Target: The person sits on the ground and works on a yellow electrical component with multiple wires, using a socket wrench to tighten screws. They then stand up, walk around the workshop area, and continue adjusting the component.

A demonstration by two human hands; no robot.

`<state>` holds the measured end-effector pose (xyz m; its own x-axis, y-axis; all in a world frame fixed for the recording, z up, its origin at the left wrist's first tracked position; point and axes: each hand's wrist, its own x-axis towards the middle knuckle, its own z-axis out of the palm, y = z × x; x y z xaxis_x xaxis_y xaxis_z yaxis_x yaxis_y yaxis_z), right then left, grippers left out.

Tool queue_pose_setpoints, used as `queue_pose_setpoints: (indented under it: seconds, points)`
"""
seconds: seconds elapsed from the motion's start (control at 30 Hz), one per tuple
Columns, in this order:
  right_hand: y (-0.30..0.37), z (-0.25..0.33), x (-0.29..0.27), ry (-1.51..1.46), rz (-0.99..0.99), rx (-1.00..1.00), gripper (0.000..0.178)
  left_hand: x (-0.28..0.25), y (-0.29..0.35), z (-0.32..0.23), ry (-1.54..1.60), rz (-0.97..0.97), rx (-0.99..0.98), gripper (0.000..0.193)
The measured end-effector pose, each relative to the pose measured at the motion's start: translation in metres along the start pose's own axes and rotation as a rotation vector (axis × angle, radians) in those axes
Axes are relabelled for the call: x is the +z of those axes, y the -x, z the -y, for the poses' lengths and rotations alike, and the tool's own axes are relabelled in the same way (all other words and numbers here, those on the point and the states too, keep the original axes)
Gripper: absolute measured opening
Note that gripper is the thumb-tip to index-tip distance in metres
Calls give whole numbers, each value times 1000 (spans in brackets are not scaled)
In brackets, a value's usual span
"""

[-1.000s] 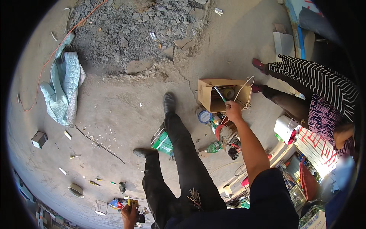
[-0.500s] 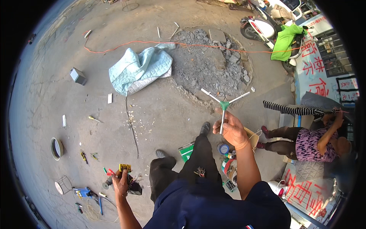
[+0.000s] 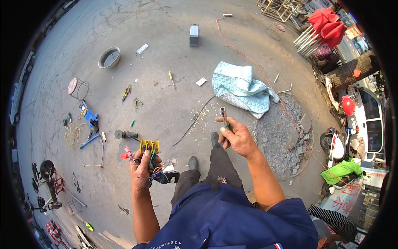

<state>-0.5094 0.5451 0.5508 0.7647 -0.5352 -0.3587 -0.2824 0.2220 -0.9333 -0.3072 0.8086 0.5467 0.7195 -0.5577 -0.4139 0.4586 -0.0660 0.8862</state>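
My left hand [image 3: 140, 169] is closed round a yellow terminal block [image 3: 150, 146] with three dark screw posts. A green wire runs up to the block, and a bundle of coloured wires [image 3: 156, 171] hangs by the palm. Beside the fingers sticks out a red connector [image 3: 127, 154]. To the right, apart from the block, my right hand [image 3: 237, 137] grips a three-way socket wrench [image 3: 223, 113]. One hollow metal end points up toward me; the green hub is mostly covered by my fingers.
A light blue quilt [image 3: 236, 85] lies ahead beside broken rubble [image 3: 284, 141], crossed by an orange cord [image 3: 258, 64]. Leftward lie a screwdriver [image 3: 171, 79], yellow-handled pliers [image 3: 126, 93], a blue tool [image 3: 88, 115], a round stool [image 3: 72, 86] and a basin [image 3: 117, 56]. A box-shaped battery [image 3: 194, 35] stands farther off.
My view has swung to the left. The wrench, earlier with its three arms spread out, is now turned with one end toward me. The terminal block stays in my left hand.
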Motion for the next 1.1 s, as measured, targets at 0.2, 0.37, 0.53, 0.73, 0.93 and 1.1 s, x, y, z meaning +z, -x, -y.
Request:
queue_pose_setpoints:
  seconds: [0.2, 0.37, 0.53, 0.73, 0.93, 1.1]
  points:
    - [-74, 25, 41, 170, 256, -93, 28, 5, 16, -22, 98, -167, 74, 29]
    - [-123, 49, 45, 114, 557, -133, 40, 33, 20, -48, 129, -301, 132, 28]
    - [-156, 51, 48, -235, 807, 20, 43, 59, 20, -65, 144, -421, 206, 28]
    - [-175, 46, 63, 161, 834, 126, 37, 75, 36, -70, 64, -567, 295, 23]
    - [-151, 72, 83, 387, 821, -357, 27, 67, 56, -68, 34, -686, 395, 26]
    - [-108, 108, 115, 216, 1057, -570, 33, 49, 82, -66, -81, -749, 509, 26]
